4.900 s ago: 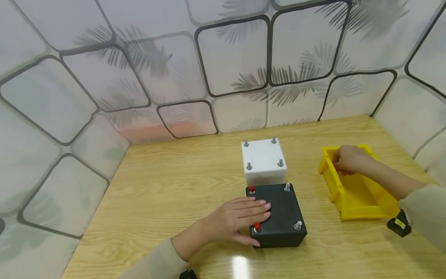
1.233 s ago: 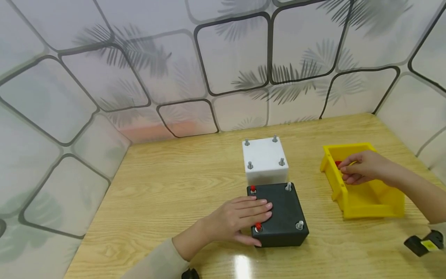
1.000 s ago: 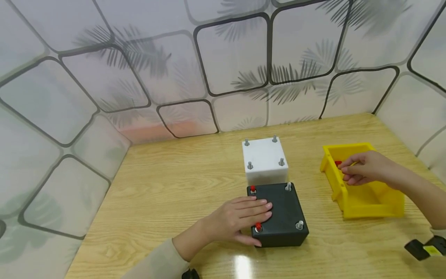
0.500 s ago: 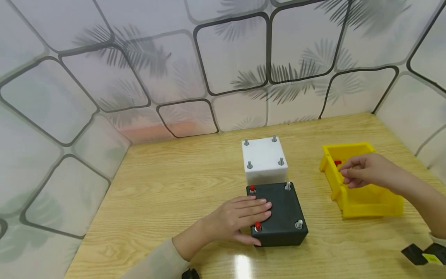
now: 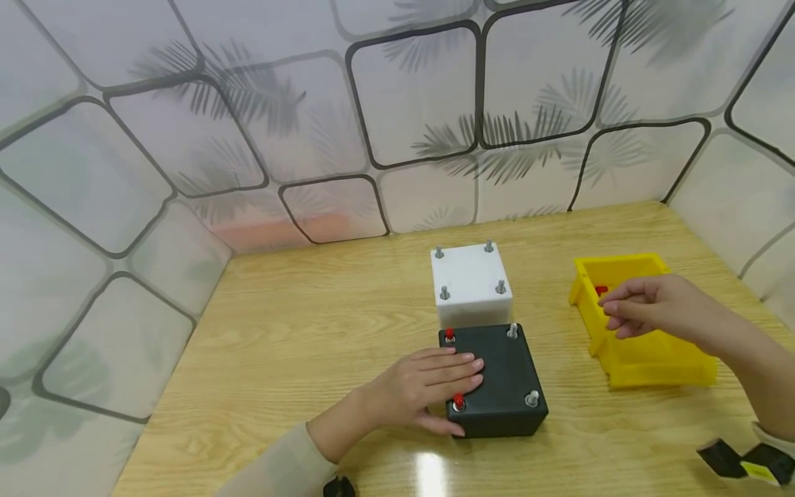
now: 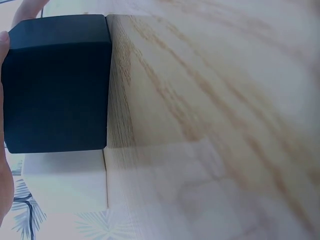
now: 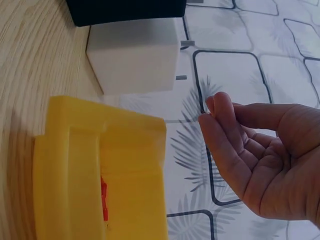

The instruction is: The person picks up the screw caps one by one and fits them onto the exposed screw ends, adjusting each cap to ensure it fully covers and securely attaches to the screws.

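Observation:
My left hand (image 5: pixel 413 386) lies with straight fingers across the left part of a black box (image 5: pixel 506 376). Bolts stand at the box's corners; the two left ones wear red caps (image 5: pixel 458 400), the two right ones are bare metal (image 5: pixel 532 398). Over the yellow bin (image 5: pixel 661 379) hovers my right hand (image 5: pixel 671 310), thumb and fingertips brought together. The right wrist view shows that hand (image 7: pixel 260 155) from the palm side; whether something tiny sits between its fingertips I cannot make out. Small red pieces (image 5: pixel 602 290) lie inside the bin.
Directly behind the black box stands a white box (image 5: pixel 470 276) with a metal bolt at each corner. Patterned walls (image 5: pixel 422 103) close off the back and sides of the wooden table (image 5: pixel 310 310).
My right hand has come up out of the yellow bin and drifted slightly left in the last second, its fingertips together. The left hand keeps its place on the black box.

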Motion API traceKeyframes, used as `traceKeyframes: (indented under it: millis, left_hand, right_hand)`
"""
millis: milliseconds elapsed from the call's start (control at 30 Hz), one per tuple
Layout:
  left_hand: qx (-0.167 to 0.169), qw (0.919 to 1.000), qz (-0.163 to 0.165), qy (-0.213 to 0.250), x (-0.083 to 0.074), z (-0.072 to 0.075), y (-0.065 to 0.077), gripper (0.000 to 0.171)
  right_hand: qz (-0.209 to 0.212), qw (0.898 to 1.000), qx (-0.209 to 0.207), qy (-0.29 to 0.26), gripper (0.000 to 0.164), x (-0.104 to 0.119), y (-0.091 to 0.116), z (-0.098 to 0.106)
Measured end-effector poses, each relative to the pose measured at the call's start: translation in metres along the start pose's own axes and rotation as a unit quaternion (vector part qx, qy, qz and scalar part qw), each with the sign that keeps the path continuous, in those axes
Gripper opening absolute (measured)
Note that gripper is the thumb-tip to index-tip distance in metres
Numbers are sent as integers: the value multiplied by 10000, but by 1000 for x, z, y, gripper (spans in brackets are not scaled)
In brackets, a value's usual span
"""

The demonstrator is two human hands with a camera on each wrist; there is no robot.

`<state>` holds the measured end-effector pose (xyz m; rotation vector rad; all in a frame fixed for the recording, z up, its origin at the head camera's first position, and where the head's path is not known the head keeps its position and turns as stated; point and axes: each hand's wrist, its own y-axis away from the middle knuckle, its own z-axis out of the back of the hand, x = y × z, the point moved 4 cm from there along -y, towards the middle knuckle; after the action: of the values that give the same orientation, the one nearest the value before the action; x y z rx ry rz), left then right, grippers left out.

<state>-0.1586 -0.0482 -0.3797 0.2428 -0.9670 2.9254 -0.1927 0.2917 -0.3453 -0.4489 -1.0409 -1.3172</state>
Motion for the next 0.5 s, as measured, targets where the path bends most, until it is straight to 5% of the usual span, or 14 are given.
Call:
traceKeyframes:
  millis: [500]
  left_hand:
    - [-13, 10000, 11, -5, 0, -1, 1, 73]
  right_hand:
    - [238, 9991, 6, -363, 37, 11, 5, -11]
